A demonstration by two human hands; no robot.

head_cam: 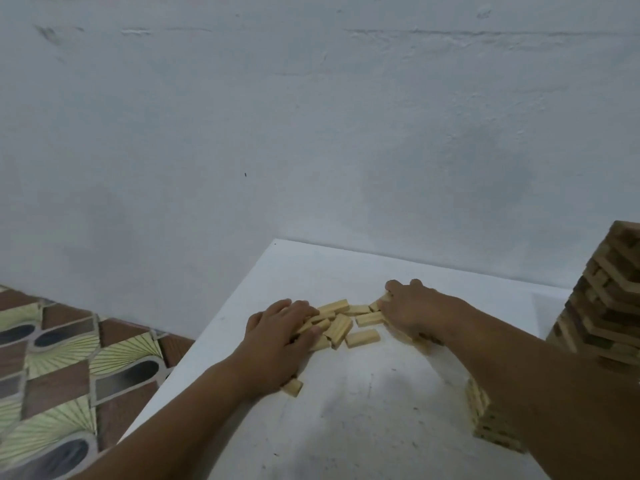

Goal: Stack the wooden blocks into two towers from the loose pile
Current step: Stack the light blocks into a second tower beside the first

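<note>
Fingers (298,308) of left hand (277,337) spread flat and straight over near-left side of block pile (341,323), pressing down on several blocks, curled round none. Fingers (398,289) of right hand (410,311) laid over far-right side of same pile, tips bent down against blocks at far edge; whether any block pinched there, cannot tell.

Behind everything, pale blue-grey wall (311,116), rough and scuffed. At lower left, patterned floor (52,358) in brown, cream and dark ovals. White bench (346,427), smudged grey, far edge against wall, left corner showing.

At right edge, tall tower (609,306) of crossed layers, partly cut off by frame, top tilted in wide-angle view. Nearer, just under right forearm, second tower (485,414), much lower, mostly hidden by arm.

Pile between both hands, toward far middle of bench: short pale wooden blocks lying flat at mixed angles, some touching, some overlapping. One block (363,338) lying apart at near edge of pile. Another single block (291,388) beside left wrist, well apart from pile, partly under heel of hand.
</note>
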